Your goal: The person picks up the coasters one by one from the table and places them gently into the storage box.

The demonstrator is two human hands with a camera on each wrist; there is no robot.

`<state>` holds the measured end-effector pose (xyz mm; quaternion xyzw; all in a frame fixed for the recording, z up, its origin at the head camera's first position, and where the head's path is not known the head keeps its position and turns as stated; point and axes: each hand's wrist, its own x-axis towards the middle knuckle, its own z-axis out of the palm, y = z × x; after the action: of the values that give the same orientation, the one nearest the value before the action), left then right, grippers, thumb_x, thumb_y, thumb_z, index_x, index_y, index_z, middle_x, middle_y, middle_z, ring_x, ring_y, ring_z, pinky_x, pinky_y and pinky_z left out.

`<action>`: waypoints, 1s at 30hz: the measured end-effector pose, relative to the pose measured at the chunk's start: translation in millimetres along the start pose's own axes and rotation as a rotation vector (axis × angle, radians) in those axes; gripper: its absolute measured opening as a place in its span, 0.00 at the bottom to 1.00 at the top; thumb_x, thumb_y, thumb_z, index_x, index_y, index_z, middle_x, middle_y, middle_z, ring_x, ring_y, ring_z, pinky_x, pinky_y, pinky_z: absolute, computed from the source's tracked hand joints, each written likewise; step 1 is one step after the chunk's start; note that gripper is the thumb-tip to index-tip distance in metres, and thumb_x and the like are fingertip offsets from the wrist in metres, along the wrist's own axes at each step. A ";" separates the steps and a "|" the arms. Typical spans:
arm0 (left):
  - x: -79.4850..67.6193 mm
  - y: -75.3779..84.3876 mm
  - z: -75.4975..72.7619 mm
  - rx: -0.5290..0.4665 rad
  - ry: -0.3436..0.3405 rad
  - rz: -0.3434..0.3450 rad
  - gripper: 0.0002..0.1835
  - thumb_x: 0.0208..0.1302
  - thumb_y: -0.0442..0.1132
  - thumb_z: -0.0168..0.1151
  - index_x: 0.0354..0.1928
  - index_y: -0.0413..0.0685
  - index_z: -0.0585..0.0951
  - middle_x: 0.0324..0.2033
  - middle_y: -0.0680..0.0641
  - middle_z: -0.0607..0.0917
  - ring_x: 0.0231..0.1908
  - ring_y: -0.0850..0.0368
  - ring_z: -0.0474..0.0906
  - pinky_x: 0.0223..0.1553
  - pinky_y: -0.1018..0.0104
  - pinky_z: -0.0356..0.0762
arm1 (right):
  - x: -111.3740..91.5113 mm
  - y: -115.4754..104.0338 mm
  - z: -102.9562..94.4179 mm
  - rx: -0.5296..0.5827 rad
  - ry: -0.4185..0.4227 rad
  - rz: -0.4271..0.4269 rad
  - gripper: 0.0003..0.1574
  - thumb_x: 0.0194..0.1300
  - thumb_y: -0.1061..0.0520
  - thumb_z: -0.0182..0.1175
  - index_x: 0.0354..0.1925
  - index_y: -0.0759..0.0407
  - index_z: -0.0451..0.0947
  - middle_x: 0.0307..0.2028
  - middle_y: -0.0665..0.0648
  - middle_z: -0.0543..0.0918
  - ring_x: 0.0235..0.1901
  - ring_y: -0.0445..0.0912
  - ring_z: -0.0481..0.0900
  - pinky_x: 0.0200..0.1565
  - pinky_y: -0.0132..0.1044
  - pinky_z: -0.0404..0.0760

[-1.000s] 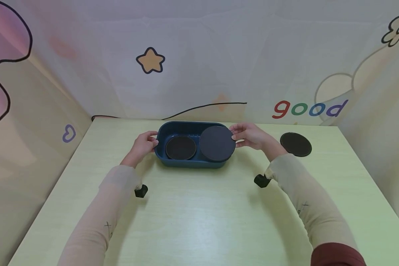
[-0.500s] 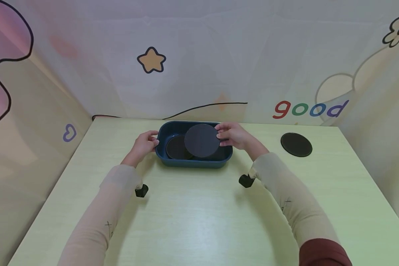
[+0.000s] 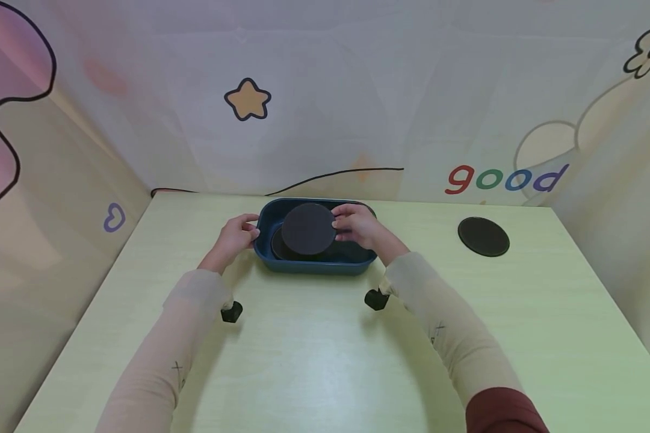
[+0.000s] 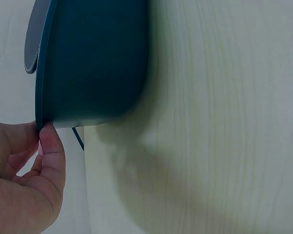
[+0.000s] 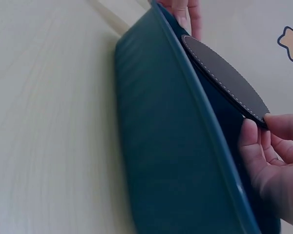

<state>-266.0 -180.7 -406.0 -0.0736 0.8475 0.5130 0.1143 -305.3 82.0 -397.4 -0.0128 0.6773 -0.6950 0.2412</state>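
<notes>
A dark blue oblong basin [image 3: 314, 268] stands at the far middle of the table. My left hand [image 3: 234, 239] pinches its left rim between thumb and fingers, as the left wrist view shows up close. My right hand [image 3: 360, 227] reaches over the basin's right part and holds a round dark coaster [image 3: 307, 230] by its right edge. In the right wrist view this coaster [image 5: 229, 78] has pale stitching round its border and is tilted. Beneath it, mostly covered, a second round coaster [image 3: 279, 248] lies on the basin's floor.
Another round black coaster [image 3: 483, 236] lies on the pale wooden table [image 3: 303, 361] at the right. A printed cloth [image 3: 325, 120] hangs behind the table's far edge. Each wrist carries a small black camera [image 3: 376, 299].
My right hand has carried the held coaster leftward, from the basin's right end to above the coaster lying inside. My left hand has stayed on the rim.
</notes>
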 end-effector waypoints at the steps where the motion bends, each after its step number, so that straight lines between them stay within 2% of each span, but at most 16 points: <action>1: -0.1 0.2 0.1 0.001 -0.001 -0.005 0.23 0.64 0.31 0.46 0.62 0.44 0.62 0.43 0.40 0.70 0.35 0.54 0.69 0.39 0.69 0.77 | 1.2 1.1 2.3 0.003 0.005 0.002 0.12 0.58 0.71 0.50 0.41 0.64 0.67 0.24 0.51 0.72 0.19 0.42 0.73 0.23 0.31 0.76; 6: -0.8 0.6 0.2 0.003 -0.004 -0.009 0.23 0.65 0.32 0.46 0.62 0.44 0.62 0.45 0.39 0.70 0.36 0.53 0.69 0.43 0.65 0.76 | 8.8 8.0 13.5 0.011 0.038 0.018 0.12 0.58 0.71 0.50 0.42 0.65 0.67 0.25 0.53 0.73 0.20 0.42 0.74 0.23 0.31 0.76; 11: -1.1 -0.1 1.6 -0.005 -0.006 0.001 0.23 0.64 0.31 0.46 0.62 0.44 0.62 0.44 0.39 0.69 0.36 0.53 0.69 0.43 0.64 0.77 | 16.9 16.6 21.4 -0.011 0.068 0.055 0.18 0.59 0.69 0.49 0.49 0.70 0.66 0.29 0.56 0.73 0.22 0.43 0.73 0.23 0.30 0.76; 17: -1.4 0.0 2.1 -0.004 -0.005 -0.005 0.23 0.64 0.31 0.46 0.62 0.44 0.62 0.45 0.39 0.69 0.36 0.53 0.69 0.46 0.60 0.75 | 22.9 22.3 26.8 -0.010 0.111 0.104 0.19 0.59 0.69 0.50 0.51 0.69 0.66 0.30 0.57 0.72 0.23 0.44 0.73 0.23 0.30 0.77; 23: -0.9 -0.3 1.4 -0.001 0.003 0.009 0.23 0.64 0.31 0.46 0.62 0.43 0.62 0.43 0.40 0.70 0.34 0.55 0.69 0.43 0.62 0.76 | 27.2 25.3 30.0 -0.017 0.132 0.135 0.21 0.59 0.69 0.50 0.53 0.69 0.65 0.30 0.56 0.72 0.24 0.45 0.72 0.22 0.30 0.77; 30: -0.3 -1.2 0.5 -0.005 0.010 0.013 0.23 0.64 0.31 0.47 0.62 0.43 0.63 0.42 0.40 0.70 0.32 0.56 0.69 0.41 0.65 0.77 | 31.2 28.4 32.1 -0.049 0.162 0.169 0.19 0.58 0.70 0.52 0.49 0.68 0.68 0.29 0.56 0.72 0.23 0.44 0.73 0.22 0.30 0.77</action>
<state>-265.4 -180.8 -407.1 -0.0710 0.8473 0.5155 0.1066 -312.8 42.0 -431.3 0.0947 0.7099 -0.6542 0.2431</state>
